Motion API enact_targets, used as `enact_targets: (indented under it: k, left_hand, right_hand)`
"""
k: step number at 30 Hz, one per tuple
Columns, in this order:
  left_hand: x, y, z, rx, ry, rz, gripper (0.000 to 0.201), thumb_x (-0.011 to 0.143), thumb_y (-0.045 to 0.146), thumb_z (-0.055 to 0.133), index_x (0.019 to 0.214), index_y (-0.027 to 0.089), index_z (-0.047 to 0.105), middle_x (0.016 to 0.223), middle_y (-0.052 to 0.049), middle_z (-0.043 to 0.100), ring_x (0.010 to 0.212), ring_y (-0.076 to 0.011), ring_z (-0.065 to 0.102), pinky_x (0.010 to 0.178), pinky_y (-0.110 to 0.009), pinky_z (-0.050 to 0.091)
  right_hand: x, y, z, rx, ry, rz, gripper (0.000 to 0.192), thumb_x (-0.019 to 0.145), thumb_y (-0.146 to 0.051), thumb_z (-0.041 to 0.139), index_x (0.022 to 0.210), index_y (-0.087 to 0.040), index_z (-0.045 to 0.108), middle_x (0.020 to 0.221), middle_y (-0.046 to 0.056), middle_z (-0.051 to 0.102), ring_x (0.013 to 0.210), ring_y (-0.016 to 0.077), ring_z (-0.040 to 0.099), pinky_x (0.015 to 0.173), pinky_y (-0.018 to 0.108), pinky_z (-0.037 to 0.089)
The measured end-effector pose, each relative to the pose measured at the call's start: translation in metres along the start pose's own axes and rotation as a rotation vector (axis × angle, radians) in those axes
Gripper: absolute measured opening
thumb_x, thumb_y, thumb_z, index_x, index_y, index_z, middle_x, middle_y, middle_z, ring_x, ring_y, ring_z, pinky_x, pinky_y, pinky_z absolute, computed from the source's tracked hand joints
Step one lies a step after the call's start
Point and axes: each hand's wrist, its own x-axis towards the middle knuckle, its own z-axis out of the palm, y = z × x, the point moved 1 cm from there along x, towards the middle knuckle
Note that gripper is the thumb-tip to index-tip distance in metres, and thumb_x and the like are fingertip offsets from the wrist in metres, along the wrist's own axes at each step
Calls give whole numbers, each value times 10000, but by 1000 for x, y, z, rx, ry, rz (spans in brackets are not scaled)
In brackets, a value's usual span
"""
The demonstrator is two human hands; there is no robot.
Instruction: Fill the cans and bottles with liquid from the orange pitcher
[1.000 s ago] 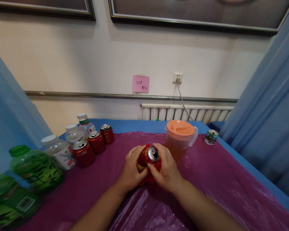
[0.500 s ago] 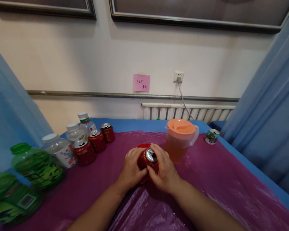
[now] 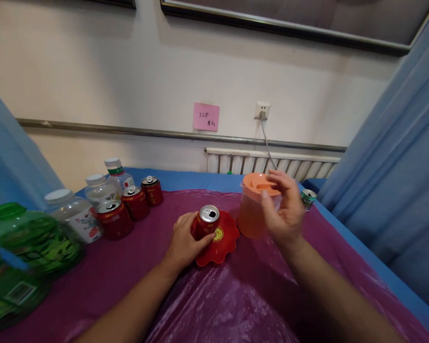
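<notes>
Left hand grips 1 opened can, upright over the red plate's left side; uneven grip could tip it. Right hand, fingers spread, contact unclear, could knock the jug.

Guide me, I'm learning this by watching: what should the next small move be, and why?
Probably close the right hand on the jug: that hand is open beside it, while the left hand holds the opened red can upright over the red dish.
</notes>
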Motion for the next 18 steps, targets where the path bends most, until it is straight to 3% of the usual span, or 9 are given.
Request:
enact_targets:
  k: [4, 8, 13, 18]
  left_hand:
    - [0, 0, -1, 2, 11, -44, 624, 703, 504, 821, 1226, 200, 665, 1227, -129, 720, 1167, -367, 644, 1024, -539, 511]
    - [1, -2, -1, -6, 6, -63, 639, 700, 533, 818, 1221, 195, 671, 1213, -131, 723, 1153, -361, 650, 1018, -531, 522]
    - [1, -4, -1, 11, 21, -25, 610, 702, 519, 814, 1221, 231, 673, 1196, -104, 736, 1136, -349, 663, 999, -517, 539]
    - [1, -4, -2, 21, 26, -29, 608, 708, 535, 809, 1215, 228, 676, 1179, -107, 740, 1125, -349, 664, 996, -515, 537]
  right_hand:
    - [25, 26, -15, 193, 277, 132, 270, 903, -245, 658, 1168, -209, 625, 1230, 86, 648, 1079, 210, 666, 1000, 457, 526]
    - [29, 59, -27, 193, 473, 279, 304, 828, -293, 697, 1107, -201, 616, 1166, 56, 637, 1092, 193, 639, 1014, 411, 505]
    - [24, 108, -38, 85, 455, 590, 405, 752, -435, 700, 1064, -193, 607, 1010, 20, 624, 926, 168, 628, 883, 342, 521]
    - [8, 144, -33, 73, 297, 707, 454, 721, -602, 708, 888, -190, 618, 813, -12, 615, 735, 151, 589, 652, 276, 469]
